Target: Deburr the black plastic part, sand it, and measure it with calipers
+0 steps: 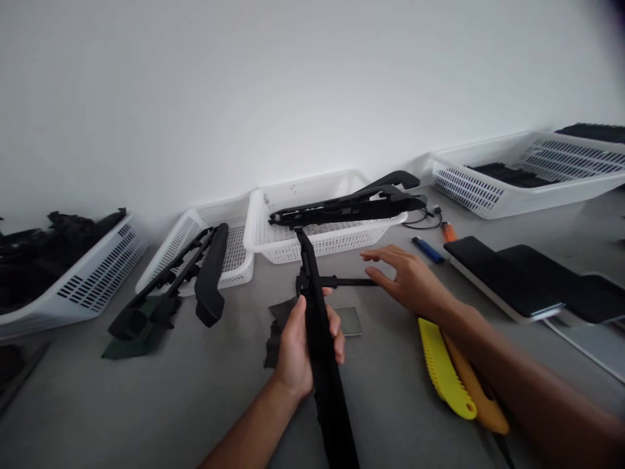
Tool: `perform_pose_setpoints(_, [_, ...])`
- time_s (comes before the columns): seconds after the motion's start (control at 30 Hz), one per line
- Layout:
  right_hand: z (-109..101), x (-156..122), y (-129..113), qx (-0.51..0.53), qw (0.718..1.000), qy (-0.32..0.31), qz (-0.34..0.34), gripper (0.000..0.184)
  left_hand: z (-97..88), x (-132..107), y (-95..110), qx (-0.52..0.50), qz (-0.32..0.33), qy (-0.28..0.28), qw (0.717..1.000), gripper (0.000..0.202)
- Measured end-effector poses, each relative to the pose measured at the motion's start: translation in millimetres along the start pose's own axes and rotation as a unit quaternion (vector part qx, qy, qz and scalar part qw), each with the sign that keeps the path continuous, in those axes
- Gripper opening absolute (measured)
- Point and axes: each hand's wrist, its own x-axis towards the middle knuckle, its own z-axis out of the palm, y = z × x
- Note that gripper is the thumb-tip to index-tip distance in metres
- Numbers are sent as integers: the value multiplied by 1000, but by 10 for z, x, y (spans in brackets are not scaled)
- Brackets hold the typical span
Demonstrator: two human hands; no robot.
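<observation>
My left hand (299,355) is wrapped round a long black plastic part (325,365), which runs from the bottom edge up toward the middle basket. With fingers stretched and thumb apart, my right hand (403,273) hovers to the right of it, holding nothing. Close by that hand, a thin black tool like a caliper (354,282) lies behind the held part and partly hidden by it. Beneath my left hand are a dark cloth-like piece (279,319) and a small grey-green rectangle (350,321) on the table.
White baskets with black plastic parts line the wall: far left (105,270), left (234,260), middle (288,251) and right (473,195). A toothed yellow tool (442,368) and an orange handle (476,391) lie under my right forearm. Dark-screened devices (502,273) sit at right.
</observation>
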Motion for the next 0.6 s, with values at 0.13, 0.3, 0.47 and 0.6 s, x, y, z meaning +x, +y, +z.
perform_pose_setpoints(0.13, [28, -6, 88, -27, 999, -21, 5, 19, -8, 13, -7, 11, 1, -4, 1000, 54])
perform_pose_setpoints(0.3, [76, -52, 192, -65, 992, -110, 15, 9, -20, 46, -30, 17, -12, -14, 1000, 56])
perform_pose_setpoints(0.47, [70, -65, 252, -68, 988, -134, 29, 10, -26, 61, -37, 15, -23, -31, 999, 58])
perform_pose_setpoints(0.6, [60, -61, 303, -66, 988, -138, 19, 11, -23, 63, -39, 17, -24, -45, 999, 59])
